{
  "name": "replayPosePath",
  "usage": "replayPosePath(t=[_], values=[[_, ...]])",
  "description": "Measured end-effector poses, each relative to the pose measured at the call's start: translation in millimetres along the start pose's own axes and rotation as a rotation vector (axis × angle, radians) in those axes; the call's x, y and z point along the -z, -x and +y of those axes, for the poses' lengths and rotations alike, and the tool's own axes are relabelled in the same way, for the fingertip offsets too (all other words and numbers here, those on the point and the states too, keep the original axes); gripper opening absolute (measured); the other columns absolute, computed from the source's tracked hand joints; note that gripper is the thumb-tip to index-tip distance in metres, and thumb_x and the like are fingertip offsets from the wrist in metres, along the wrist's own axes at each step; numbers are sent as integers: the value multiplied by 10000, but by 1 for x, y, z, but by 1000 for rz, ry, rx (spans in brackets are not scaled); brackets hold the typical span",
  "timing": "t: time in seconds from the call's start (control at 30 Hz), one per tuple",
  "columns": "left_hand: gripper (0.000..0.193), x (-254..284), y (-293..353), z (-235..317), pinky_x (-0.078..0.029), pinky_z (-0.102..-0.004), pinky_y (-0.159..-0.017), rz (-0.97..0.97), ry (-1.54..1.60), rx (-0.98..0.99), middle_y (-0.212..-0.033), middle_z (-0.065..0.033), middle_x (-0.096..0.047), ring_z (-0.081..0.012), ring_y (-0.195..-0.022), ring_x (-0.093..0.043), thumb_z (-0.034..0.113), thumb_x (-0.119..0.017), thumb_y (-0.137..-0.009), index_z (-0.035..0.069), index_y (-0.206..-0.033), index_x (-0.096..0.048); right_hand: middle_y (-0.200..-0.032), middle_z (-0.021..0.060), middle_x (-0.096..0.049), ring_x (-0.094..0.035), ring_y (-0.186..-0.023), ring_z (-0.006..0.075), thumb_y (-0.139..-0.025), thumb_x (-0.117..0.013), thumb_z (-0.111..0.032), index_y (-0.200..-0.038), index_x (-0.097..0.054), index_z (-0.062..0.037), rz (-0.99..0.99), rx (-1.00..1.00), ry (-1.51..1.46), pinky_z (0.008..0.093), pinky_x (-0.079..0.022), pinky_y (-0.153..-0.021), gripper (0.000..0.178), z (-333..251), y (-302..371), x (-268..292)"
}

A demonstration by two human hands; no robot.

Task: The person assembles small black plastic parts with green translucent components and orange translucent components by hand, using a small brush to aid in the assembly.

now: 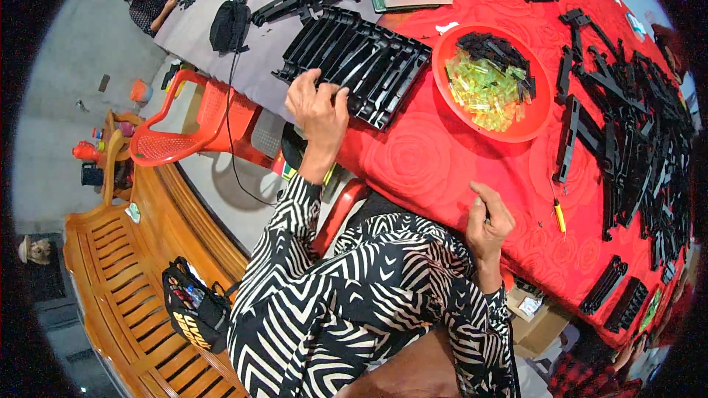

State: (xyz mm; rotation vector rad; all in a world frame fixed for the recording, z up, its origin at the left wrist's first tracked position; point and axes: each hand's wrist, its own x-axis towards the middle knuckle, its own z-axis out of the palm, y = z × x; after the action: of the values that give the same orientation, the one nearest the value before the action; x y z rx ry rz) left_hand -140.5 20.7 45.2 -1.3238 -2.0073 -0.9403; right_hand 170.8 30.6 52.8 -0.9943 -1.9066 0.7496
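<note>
- Head view: the left hand (pixel 318 110) is hovering at the near left edge of a black slatted plastic rack (pixel 398 77), its fingers loosely spread and half bent; no object is showing in its grasp, and whether the fingertips are touching the rack cannot be told.
- The rack is lying slantwise where a grey cloth (pixel 262 77) is meeting the red tablecloth (pixel 413 155).
- The right hand (pixel 488 228) is hanging near the table's front edge, half curled with thumb and index finger close together; whether it is pinching anything small cannot be told.
- Right of the rack, a red bowl (pixel 543 103) is holding translucent yellow-green pieces (pixel 476 88) and small black parts (pixel 498 50).
- A yellow-handled tool (pixel 560 217) is lying beyond the right hand, near a heap of long black plastic parts (pixel 641 147).
- At the far left, another person (pixel 156 0) is sitting by the table.
</note>
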Motion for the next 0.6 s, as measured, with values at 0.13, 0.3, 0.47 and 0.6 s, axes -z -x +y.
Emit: replayPosePath(t=[0.13,0.3,0.47,0.6], values=[[135,-27,-13,-5,-304,-488,-944,29,-103,27,-1108,-118,-550,-322,-1127,-441,156,-723,-674,71,-742,-643,-838,130,-648,-621,-717,206,-800,-504,22,-969,-639,7,25,36,12,282,-473,-653,217,-1,4,1],[138,-49,-21,-15,-253,-511,-983,39,-184,115,-1134,-142,-539,-343,-1156,-415,164,-698,-674,51,-749,-671,-859,164,-654,-654,-749,266,-783,-525,25,-947,-635,9,9,-25,44,324,-509,-668,198,5,8,5],[143,-53,-21,-21,-265,-501,-974,49,-225,129,-1126,-138,-545,-332,-1145,-422,167,-704,-666,52,-746,-679,-866,165,-655,-656,-761,267,-783,-522,34,-946,-633,13,16,-41,41,327,-511,-677,199,11,11,6],[142,-51,-20,-21,-300,-479,-952,53,-235,101,-1084,-125,-565,-324,-1113,-447,161,-707,-658,56,-743,-662,-873,166,-656,-659,-771,271,-783,-525,43,-949,-633,14,19,-55,36,328,-512,-682,201,16,12,7]])
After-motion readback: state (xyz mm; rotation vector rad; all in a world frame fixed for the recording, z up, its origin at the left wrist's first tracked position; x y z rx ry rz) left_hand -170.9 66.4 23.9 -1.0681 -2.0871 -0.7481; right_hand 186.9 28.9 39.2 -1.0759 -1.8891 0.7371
